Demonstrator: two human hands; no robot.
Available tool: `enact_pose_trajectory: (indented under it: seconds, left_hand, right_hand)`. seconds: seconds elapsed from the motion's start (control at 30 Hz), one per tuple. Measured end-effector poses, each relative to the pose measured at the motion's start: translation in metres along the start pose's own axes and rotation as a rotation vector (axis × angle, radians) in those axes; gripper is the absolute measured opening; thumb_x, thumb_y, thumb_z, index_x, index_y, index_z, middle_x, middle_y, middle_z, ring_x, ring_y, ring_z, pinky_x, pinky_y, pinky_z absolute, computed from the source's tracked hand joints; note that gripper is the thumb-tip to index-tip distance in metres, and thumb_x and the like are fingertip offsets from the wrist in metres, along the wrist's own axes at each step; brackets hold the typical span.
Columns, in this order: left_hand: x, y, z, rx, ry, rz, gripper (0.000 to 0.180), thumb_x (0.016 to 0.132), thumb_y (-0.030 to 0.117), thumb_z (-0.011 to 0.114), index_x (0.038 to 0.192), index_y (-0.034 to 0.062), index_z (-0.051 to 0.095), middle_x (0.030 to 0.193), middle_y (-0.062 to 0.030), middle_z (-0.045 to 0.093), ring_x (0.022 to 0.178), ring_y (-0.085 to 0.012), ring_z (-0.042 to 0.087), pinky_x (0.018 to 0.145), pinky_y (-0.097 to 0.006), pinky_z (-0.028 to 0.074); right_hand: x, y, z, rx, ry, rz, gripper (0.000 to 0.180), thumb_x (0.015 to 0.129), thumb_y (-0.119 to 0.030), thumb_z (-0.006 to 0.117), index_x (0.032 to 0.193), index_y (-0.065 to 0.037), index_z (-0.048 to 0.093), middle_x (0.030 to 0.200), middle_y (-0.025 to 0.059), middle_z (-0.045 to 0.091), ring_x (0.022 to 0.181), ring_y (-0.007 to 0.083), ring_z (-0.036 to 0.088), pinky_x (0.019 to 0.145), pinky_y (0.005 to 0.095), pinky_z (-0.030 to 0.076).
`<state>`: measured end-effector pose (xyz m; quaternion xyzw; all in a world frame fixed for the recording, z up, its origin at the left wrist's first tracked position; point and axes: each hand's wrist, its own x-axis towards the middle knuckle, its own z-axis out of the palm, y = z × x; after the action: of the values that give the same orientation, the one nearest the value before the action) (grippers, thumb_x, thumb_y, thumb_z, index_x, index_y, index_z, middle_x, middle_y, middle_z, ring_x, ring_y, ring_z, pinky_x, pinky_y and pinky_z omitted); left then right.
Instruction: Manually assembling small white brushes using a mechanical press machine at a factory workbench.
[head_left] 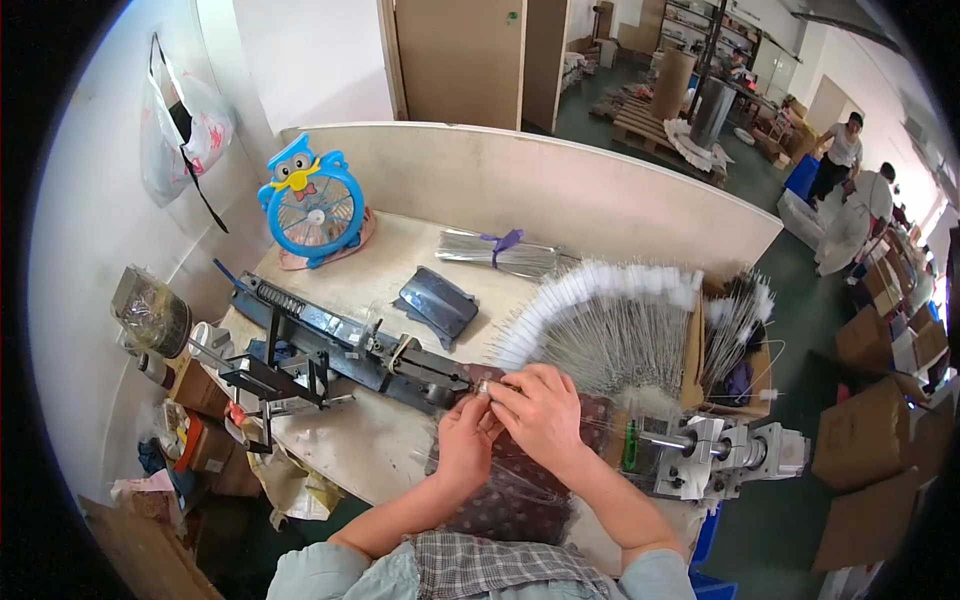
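Note:
My left hand (465,440) and my right hand (541,408) meet at the right end of a long dark metal fixture (345,340), fingers pinched together. Between the fingertips is something small and pale that I cannot make out. Under my hands and forearms lies a dark spotted cloth (520,500). Just beyond my right hand, a wide fan of thin metal wires with white tufted ends (610,325) is spread on the white table (400,235). A dark blue packet (437,300) rests behind the fixture.
A blue animal-shaped fan (316,215) stands at the back left. Wires tied with purple (500,252) lie near the partition (560,170). To the right are a cardboard box of wires (735,350) and a metal shaft machine (725,450). Other people (840,155) are far right.

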<state>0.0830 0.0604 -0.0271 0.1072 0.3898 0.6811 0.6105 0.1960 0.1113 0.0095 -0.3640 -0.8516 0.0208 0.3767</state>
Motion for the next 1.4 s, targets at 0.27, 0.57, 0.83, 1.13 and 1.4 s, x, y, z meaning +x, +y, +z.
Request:
enact_pose_trajectory:
  seconds: [0.27,0.57,0.83,1.13,1.4]
  left_hand:
    - [0.0,0.002,0.003,0.032,-0.019,-0.022,0.012,0.09,0.01,0.053,0.099,0.003,0.054,0.095,-0.0049,0.061,0.084,-0.0132,0.06,0.077,-0.029,0.048]
    - [0.002,-0.001,-0.006,-0.076,-0.023,-0.029,0.014,0.09,0.012,0.052,0.1,0.002,0.054,0.097,-0.0058,0.061,0.088,-0.0147,0.061,0.078,-0.029,0.048]
    - [0.001,0.002,-0.001,-0.142,-0.004,-0.071,0.01,0.088,0.01,0.054,0.094,0.0023,0.056,0.092,-0.0045,0.061,0.084,-0.013,0.059,0.078,-0.029,0.047]
    - [0.0,0.004,0.002,-0.107,-0.007,-0.043,0.01,0.087,0.008,0.053,0.094,0.001,0.056,0.092,-0.0058,0.061,0.084,-0.0144,0.06,0.077,-0.028,0.048]
    - [0.003,-0.003,-0.009,-0.116,-0.041,-0.051,0.021,0.091,0.021,0.049,0.102,0.0042,0.055,0.1,-0.0065,0.061,0.093,-0.0176,0.059,0.083,-0.035,0.047]
  right_hand:
    - [-0.007,0.006,-0.013,0.027,-0.051,0.032,0.021,0.066,-0.017,0.074,0.087,-0.015,0.071,0.087,-0.0011,0.062,0.092,0.0196,0.056,0.076,0.0345,0.045]
    - [0.005,-0.004,-0.004,0.071,-0.131,-0.013,0.03,0.065,-0.013,0.073,0.095,-0.012,0.068,0.092,0.002,0.062,0.091,0.0234,0.056,0.076,0.0357,0.046]
    - [-0.002,-0.001,-0.016,0.069,-0.115,0.025,0.027,0.068,-0.014,0.073,0.094,-0.009,0.068,0.094,0.0039,0.062,0.091,0.0245,0.056,0.076,0.0345,0.047]
    - [-0.001,0.003,-0.014,0.089,-0.166,0.039,0.025,0.069,-0.014,0.072,0.094,-0.011,0.068,0.094,0.0023,0.062,0.093,0.0228,0.056,0.077,0.0351,0.046]
    - [0.003,-0.004,-0.008,0.116,-0.123,0.03,0.025,0.069,-0.014,0.072,0.093,-0.008,0.069,0.095,0.0051,0.063,0.092,0.025,0.057,0.078,0.035,0.047]
